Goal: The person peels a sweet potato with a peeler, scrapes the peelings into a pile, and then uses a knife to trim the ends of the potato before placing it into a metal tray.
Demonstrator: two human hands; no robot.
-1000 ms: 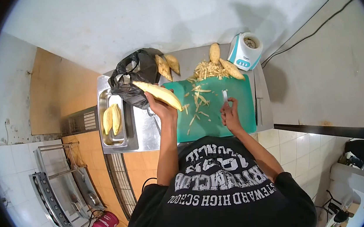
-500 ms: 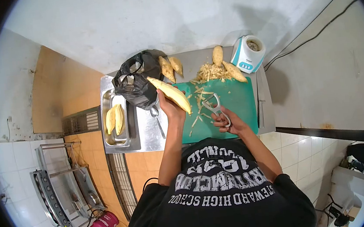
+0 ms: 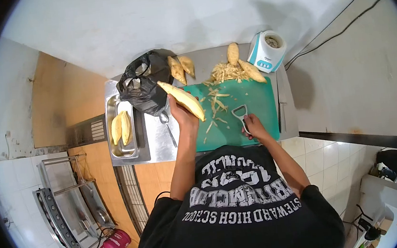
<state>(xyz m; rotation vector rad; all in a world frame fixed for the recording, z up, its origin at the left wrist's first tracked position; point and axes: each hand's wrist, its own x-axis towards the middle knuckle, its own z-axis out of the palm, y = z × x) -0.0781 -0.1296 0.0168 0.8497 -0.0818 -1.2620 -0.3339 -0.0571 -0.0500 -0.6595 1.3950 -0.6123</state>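
My left hand [image 3: 184,116] is wrapped round a long, peeled yellow sweet potato [image 3: 184,100], held tilted above the left edge of the green cutting board [image 3: 258,101]. In my right hand [image 3: 255,127] is a Y-shaped peeler [image 3: 240,113] gripped by its handle over the board, apart from the sweet potato. Loose peel strips [image 3: 217,104] lie on the board between my hands. A larger heap of peelings [image 3: 227,73] sits at its far edge. Two peeled sweet potatoes [image 3: 121,128] rest in a steel tray [image 3: 125,156] at the left.
Unpeeled sweet potatoes [image 3: 176,71] lie behind the board, with more [image 3: 252,71] beside the peelings. A black plastic bag [image 3: 145,88] stands left of the board, and a spoon [image 3: 166,122] lies near it. A white and blue blender base [image 3: 267,53] is at the back right. A knife [image 3: 282,116] lies along the right side.
My right hand has moved slightly right with the peeler, farther from the sweet potato, and the peeler has turned more upright in view. My left hand still holds the sweet potato, nearly unmoved.
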